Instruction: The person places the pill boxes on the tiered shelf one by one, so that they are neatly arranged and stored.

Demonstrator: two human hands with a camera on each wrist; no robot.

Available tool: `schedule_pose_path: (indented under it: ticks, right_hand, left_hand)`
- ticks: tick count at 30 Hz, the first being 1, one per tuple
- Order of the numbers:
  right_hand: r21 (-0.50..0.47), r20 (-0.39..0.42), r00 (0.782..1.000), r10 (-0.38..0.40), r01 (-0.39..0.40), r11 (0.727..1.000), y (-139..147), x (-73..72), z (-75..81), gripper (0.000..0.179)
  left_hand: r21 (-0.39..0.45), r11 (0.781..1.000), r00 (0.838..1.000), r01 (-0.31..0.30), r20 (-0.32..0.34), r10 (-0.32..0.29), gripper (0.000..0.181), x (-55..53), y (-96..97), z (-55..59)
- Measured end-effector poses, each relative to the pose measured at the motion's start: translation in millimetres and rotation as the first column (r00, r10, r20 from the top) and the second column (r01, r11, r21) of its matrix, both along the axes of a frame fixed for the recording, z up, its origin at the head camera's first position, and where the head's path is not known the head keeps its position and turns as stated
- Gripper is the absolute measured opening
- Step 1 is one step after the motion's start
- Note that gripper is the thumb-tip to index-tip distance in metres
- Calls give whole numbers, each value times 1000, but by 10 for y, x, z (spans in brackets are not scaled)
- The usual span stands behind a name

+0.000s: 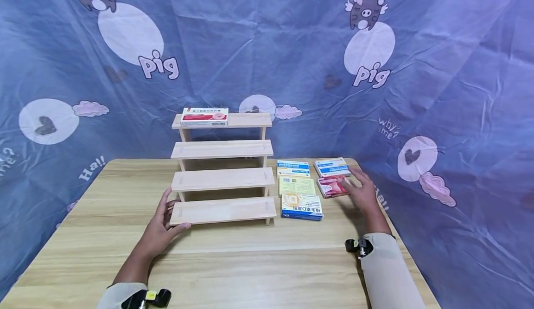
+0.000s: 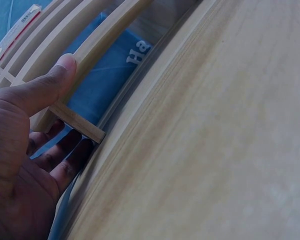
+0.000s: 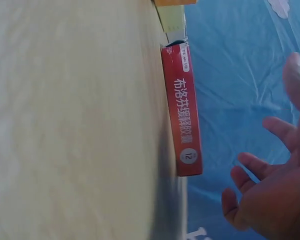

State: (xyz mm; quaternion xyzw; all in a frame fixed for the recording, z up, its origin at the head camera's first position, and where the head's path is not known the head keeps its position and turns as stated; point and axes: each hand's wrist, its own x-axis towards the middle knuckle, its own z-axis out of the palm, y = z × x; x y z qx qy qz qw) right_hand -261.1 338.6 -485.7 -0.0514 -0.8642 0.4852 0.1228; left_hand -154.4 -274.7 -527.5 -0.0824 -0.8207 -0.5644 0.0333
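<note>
One left hand gripping wooden rack, right hand spread, partly hiding red box

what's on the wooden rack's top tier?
One white-and-red box lies flat on the top tier, toward its left end; wood shows beside it. Whatever's beneath the box is hidden.

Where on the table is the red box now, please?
In the head view, right of centre, the red box lies between the yellow box and the right hand.
</note>
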Motion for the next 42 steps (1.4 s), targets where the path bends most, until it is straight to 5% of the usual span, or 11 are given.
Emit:
schedule_pose_path:
  ticks: [11, 42]
  right_hand:
    - [8, 67, 997, 37, -37, 999, 93, -11, -230, 68]
    - [60, 259, 957, 133, -153, 986, 158, 16, -302, 77]
  left_hand:
    - [17, 1000, 1000, 4, -6, -4, 122, -2, -44, -71]
    - [-5, 1000, 999, -10, 34, 10, 125, 2, 3, 23]
